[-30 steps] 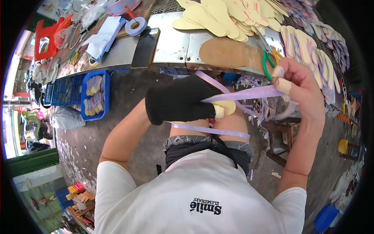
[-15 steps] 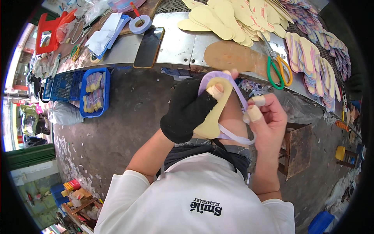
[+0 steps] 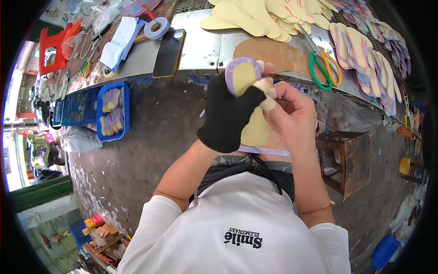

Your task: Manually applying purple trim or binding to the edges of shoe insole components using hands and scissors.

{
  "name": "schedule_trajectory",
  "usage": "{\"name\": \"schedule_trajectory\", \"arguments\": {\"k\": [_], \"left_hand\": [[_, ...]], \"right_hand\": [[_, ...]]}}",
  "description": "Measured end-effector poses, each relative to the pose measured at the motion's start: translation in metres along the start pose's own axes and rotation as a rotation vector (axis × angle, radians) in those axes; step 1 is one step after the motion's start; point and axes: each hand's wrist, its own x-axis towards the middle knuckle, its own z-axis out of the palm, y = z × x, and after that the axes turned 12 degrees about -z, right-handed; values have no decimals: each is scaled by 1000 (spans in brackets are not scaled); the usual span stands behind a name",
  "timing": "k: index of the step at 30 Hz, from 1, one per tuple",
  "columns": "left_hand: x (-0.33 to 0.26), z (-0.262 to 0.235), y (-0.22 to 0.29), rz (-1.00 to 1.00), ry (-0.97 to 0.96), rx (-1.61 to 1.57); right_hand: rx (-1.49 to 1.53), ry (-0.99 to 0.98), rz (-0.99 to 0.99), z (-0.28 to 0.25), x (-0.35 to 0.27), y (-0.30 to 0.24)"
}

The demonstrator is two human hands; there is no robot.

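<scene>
In a black fingerless glove, my left hand (image 3: 230,116) grips a pale yellow insole (image 3: 256,130), its thumb pressed on the face. A lilac binding tape (image 3: 229,78) runs round the insole's upper end. My right hand (image 3: 292,109), with tape wrapped on its fingertips, pinches at the insole's right edge beside my left thumb. The binding there is hidden by the fingers. A loose length of the same tape shows below the insole, across my lap.
Ahead, the metal workbench (image 3: 194,48) bears a phone (image 3: 169,53), a tape roll (image 3: 156,28), scissors (image 3: 325,68), a brown sole-shaped board (image 3: 260,54) and piles of yellow insoles (image 3: 255,18). A blue basket (image 3: 126,116) is at left, a wooden stool (image 3: 356,164) at right.
My right hand has moved left and up, from the loose tape onto the insole's edge. The tape loop that stood out at the right now lies against the insole.
</scene>
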Motion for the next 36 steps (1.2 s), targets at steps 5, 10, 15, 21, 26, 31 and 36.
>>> {"name": "schedule_trajectory", "arguments": {"k": [5,10,15,21,26,31,36], "left_hand": [[9,-6,6,0,142,146],[18,-4,18,-186,99,161],[15,-38,-42,-95,-207,36],[11,-45,-25,-214,-155,-140],[1,-38,-13,-68,3,-74],[0,-31,-16,-13,76,49],[-8,-45,-18,-340,-71,220]], "right_hand": [[-144,-56,-55,-8,-1,13],[-54,-94,-59,-1,12,12],[-151,-50,-186,-1,20,40],[248,-35,154,-29,15,33],[205,-67,190,-20,8,35],[107,-224,35,-18,8,28],[-21,-478,130,-46,18,37]]}}
